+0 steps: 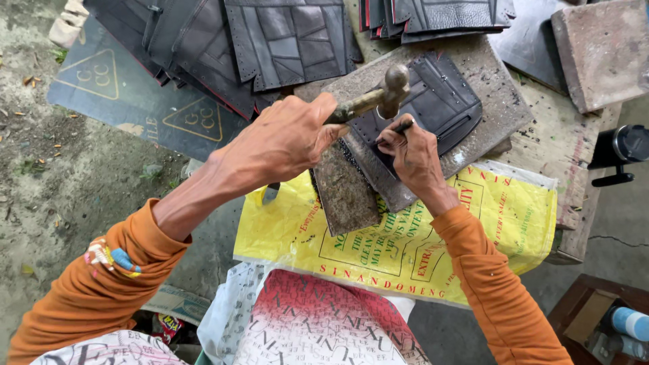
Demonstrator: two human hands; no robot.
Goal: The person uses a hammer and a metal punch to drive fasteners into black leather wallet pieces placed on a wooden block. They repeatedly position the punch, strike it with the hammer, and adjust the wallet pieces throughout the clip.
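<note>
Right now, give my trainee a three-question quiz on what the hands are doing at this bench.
1. True or false: the left hand grips a hammer.
2. What does the right hand pinch against the dark leather piece? A) a thin punch tool B) scissors C) a brush
3. Fill in: the leather piece lies on a flat grey ____ slab, with a yellow printed sack under the work.

Key: 1 true; 2 A; 3 stone.
</note>
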